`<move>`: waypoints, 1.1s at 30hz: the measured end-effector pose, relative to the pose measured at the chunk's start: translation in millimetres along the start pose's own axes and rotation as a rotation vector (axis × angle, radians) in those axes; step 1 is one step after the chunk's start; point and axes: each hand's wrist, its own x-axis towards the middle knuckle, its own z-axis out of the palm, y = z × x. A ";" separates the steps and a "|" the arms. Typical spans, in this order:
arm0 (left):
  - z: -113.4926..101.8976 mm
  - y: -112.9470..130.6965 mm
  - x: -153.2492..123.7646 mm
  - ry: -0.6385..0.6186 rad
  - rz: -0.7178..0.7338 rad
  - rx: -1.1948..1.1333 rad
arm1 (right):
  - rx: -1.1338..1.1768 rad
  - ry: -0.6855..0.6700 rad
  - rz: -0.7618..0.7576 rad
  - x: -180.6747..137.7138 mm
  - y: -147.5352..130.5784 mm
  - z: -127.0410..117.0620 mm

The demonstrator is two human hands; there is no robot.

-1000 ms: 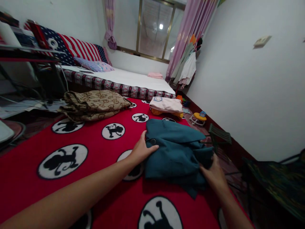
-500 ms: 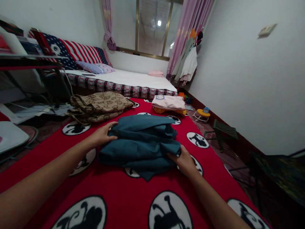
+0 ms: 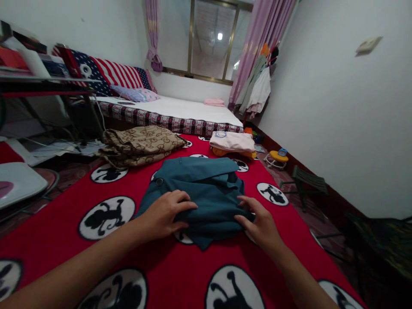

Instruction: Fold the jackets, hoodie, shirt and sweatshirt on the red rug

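Note:
A folded teal jacket (image 3: 209, 189) with a dark round button near its left edge lies on a red blanket (image 3: 180, 274) printed with black figures in white circles. My left hand (image 3: 169, 212) rests on the jacket's near left part, fingers and thumb apart. At its right edge is my right hand (image 3: 259, 221), thumb and fingers spread and touching the cloth without closing on it. One pointed corner of the jacket sticks out toward me between the hands.
Behind the jacket lie a brown patterned cloth (image 3: 141, 146) and a folded pale pink garment (image 3: 231, 141) on yellow cloth. A bed (image 3: 180, 109) stands beneath the window. On the right are a small yellow stool (image 3: 278, 156) and a folding stool (image 3: 309, 182); a desk (image 3: 41, 86) is at left.
My left hand has left the jacket's far left edge and come nearer and to the right, onto its front part. My right hand has loosened from the right edge. The jacket lies flatter.

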 end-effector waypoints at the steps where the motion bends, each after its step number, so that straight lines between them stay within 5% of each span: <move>1: -0.3 -1.7 -0.9 -0.007 -0.011 0.020 | 0.010 -0.019 -0.040 -0.9 -1.5 0.1; 5: -22.9 -11.5 -9.2 -0.089 -0.099 -0.015 | 0.046 -0.175 -0.098 -4.6 -25.4 -5.9; 8: -47.0 -15.0 -10.0 -0.287 -0.166 -0.078 | 0.050 -0.377 0.009 4.2 -46.2 -9.2; 11: -55.0 -10.2 8.6 -0.352 -0.249 -0.073 | -0.105 -0.188 0.091 32.6 -53.7 -4.6; 13: -47.1 -3.5 31.8 -0.223 -0.285 0.015 | -0.264 -0.034 0.119 57.8 -51.7 3.6; 16: -21.1 2.9 71.1 0.026 -0.279 0.193 | -0.354 0.003 0.210 90.2 -43.3 22.1; 23: 30.5 -24.9 113.9 0.190 -0.396 0.273 | 0.117 0.024 0.145 110.9 -14.5 62.1; 26: 38.3 -38.4 113.5 0.308 -0.423 0.109 | 0.333 0.070 0.218 111.6 -4.4 66.2; 33: 42.1 -45.4 109.2 0.771 -0.355 -0.560 | 0.525 0.452 0.292 115.8 16.8 70.0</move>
